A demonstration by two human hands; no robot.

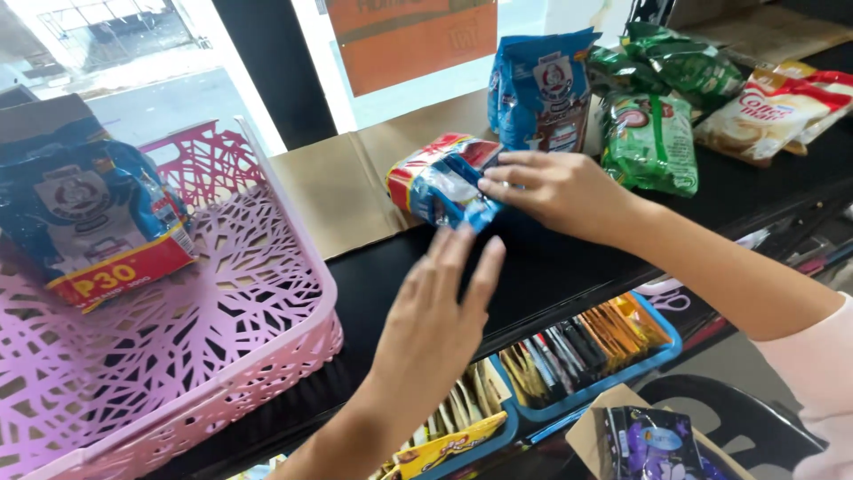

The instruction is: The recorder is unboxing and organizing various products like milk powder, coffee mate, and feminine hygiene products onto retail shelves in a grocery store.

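Note:
My right hand [553, 188] grips a red and blue packet [442, 182] lying on its side on the black shelf top [569, 267]. My left hand [435, 324] hovers just below the packet with flat fingers spread, holding nothing. Behind the packet stands a row of blue packets [542, 89]. Beside them lie green packets [649, 142].
A pink plastic basket [222, 302] sits at the left with a blue bag [89, 213] in it. Flat cardboard [338, 191] lies behind the packet. White and red packets [773, 111] are at far right. Blue trays of sachets [586, 351] sit on the lower shelf.

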